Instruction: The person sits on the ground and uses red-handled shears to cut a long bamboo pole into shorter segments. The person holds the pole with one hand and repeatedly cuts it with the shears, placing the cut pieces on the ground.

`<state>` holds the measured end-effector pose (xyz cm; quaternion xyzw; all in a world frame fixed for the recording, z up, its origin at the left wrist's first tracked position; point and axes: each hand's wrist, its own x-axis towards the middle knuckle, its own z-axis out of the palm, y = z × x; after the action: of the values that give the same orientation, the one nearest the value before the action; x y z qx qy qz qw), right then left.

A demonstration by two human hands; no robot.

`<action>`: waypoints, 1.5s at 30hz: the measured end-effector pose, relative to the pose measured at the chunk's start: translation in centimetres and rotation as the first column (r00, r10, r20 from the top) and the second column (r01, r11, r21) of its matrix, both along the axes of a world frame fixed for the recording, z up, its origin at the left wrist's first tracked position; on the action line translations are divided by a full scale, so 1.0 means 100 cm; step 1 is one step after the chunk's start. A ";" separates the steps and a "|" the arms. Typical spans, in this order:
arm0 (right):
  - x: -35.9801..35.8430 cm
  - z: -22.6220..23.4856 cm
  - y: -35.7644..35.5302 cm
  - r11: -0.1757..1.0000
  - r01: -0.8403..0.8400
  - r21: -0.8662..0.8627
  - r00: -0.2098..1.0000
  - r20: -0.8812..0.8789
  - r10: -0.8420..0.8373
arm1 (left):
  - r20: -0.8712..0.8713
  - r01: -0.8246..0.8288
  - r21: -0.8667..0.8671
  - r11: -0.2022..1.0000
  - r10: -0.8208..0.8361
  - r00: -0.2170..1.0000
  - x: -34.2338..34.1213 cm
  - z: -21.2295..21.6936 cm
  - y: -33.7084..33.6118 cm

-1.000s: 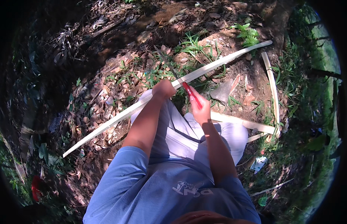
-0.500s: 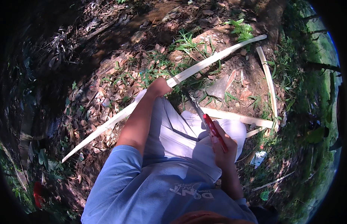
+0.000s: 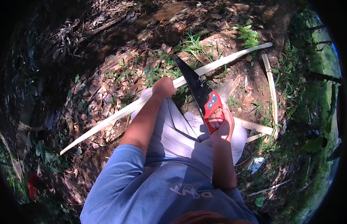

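relative to the frame half a second earlier, the saw (image 3: pixel 200 89) has turned from edge-on to broadside and advanced, its dark blade (image 3: pixel 189 75) now overlapping the pale wooden strip (image 3: pixel 117 115); contact cannot be told. pale lettering (image 3: pixel 192 191) marks the blue shirt (image 3: pixel 143 194). the right hand (image 3: pixel 223 125) grips the saw's red handle (image 3: pixel 210 108); the left hand (image 3: pixel 164 88) is closed around the strip, just left of the blade.

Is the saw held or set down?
The saw is held: the right hand grips its red handle. Its blade crosses the strip in view; touching or not, I cannot tell.
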<state>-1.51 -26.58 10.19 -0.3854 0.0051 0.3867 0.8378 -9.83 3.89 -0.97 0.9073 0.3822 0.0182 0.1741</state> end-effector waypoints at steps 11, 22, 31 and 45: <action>0.020 -0.040 -0.003 0.975 0.152 -0.161 0.824 -0.525 -0.215 | -0.086 -0.103 -0.018 0.995 0.101 0.991 0.004 0.025 -0.016; 0.046 -0.050 -0.028 0.943 0.039 0.330 0.951 -0.303 0.067 | -0.125 -0.103 -0.011 0.995 0.101 0.987 0.006 0.022 -0.016; 0.001 -0.021 -0.054 0.994 0.097 0.053 0.991 0.091 -0.102 | 0.060 0.047 0.207 0.977 -0.061 0.996 -0.004 0.000 -0.016; -0.002 -0.021 0.031 0.966 -0.019 -0.259 0.700 0.686 0.198 | -0.040 -0.078 0.104 0.992 0.082 0.996 -0.002 0.025 -0.051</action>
<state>-1.75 -23.44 8.07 -0.5988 -0.2937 0.2552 0.7000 -10.00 -1.21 1.56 0.8992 0.4207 0.0245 0.1181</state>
